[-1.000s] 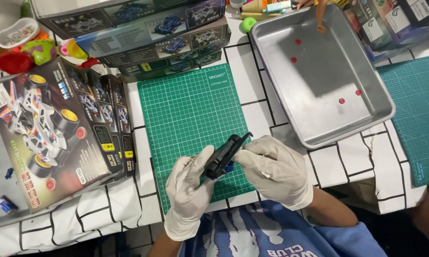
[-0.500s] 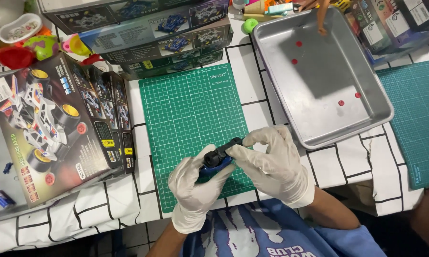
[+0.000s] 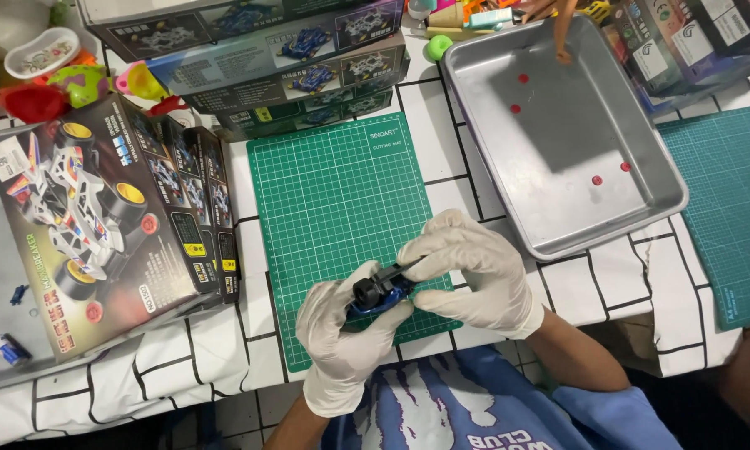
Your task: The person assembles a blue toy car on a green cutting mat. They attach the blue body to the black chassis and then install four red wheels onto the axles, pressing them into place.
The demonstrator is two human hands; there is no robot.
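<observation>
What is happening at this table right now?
A person in white gloves holds a small blue toy car with black wheels in both hands, left hand under it, right hand gripping its end, above a green cutting mat. A metal tray with small red pieces sits to the right; model car boxes lie left.

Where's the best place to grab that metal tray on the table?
Probably the metal tray by its near-right rim, coming from the right hand side: the rolled lip overhangs there, nothing crowds that corner, and the small red pieces lie inside, so lift level.
</observation>
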